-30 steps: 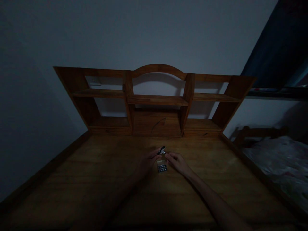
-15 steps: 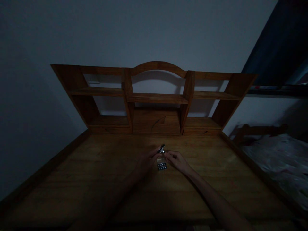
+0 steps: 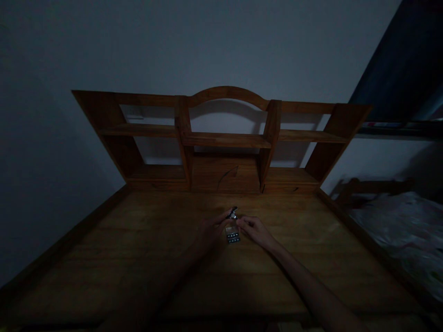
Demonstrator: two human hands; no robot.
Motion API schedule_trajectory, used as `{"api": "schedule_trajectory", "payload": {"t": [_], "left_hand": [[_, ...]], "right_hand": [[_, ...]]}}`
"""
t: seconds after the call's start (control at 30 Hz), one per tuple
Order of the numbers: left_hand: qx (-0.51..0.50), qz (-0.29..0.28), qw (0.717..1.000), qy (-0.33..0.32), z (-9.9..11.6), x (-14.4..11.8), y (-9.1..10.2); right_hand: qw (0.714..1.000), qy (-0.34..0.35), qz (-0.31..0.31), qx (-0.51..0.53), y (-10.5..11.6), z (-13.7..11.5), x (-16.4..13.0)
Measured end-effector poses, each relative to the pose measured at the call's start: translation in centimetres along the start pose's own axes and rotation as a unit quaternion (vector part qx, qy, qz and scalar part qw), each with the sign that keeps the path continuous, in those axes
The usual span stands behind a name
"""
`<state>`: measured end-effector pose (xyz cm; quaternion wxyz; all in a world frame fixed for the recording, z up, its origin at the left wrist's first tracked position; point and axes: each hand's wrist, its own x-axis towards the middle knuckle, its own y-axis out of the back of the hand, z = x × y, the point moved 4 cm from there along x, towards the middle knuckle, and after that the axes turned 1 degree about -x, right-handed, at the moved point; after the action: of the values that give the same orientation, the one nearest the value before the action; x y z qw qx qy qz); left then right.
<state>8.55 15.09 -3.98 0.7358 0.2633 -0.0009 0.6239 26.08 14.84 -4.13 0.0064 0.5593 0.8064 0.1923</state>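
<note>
The desk is a wide wooden top with raised rails along its left and right sides, and both hands work near its middle, a little toward the back. Behind the grip stands the shelf unit, an arched hutch with open compartments; its base is the nearest hard edge ahead, well apart from the fingers. To the right of the grip, beyond the side rail, lies a bed; the wall rises behind everything.

The left hand and the right hand meet fingertip to fingertip around a small dark metal piece, lifted just above the wood. Each grip seems pinched on one end of it, though the dim light does not show plainly how far the fingers close. Directly below the grip, lying flat on the desk between the two wrists, is a small pack with rows of tiny dark items; what they are is too small to tell.

As a judgement, the step in hand is fine fingertip work on the small metal piece, such as fitting or turning a part. The next move would call for a steady pinch and small, slow motions, keeping the piece over the pack so nothing rolls off. Bare wood lies on every side of the grip, leaving plenty of open room for the forearms to shift
</note>
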Motion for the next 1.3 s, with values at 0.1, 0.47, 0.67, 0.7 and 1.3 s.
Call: {"api": "schedule_trajectory", "payload": {"t": [0.1, 0.47, 0.67, 0.7, 1.3], "left_hand": [[-0.008, 0.006, 1.0, 0.001, 0.16, -0.01, 0.04], [-0.133, 0.029, 0.989, 0.061, 0.61, 0.11, -0.13], [-0.193, 0.021, 0.978, 0.078, 0.71, 0.05, -0.3], [-0.189, 0.024, 0.979, 0.075, 0.63, 0.06, -0.3], [-0.153, 0.035, 0.985, 0.065, 0.55, 0.04, -0.27]], "right_hand": [[1.0, -0.01, -0.005, 0.004, -0.07, 0.2, 0.0], [0.999, -0.029, -0.005, 0.019, -0.11, 0.68, -0.02], [1.0, -0.025, -0.01, 0.016, -0.14, 0.67, -0.02], [0.999, -0.024, -0.011, 0.018, -0.14, 0.65, -0.03], [1.0, -0.025, -0.01, 0.002, -0.1, 0.24, -0.08]]}}
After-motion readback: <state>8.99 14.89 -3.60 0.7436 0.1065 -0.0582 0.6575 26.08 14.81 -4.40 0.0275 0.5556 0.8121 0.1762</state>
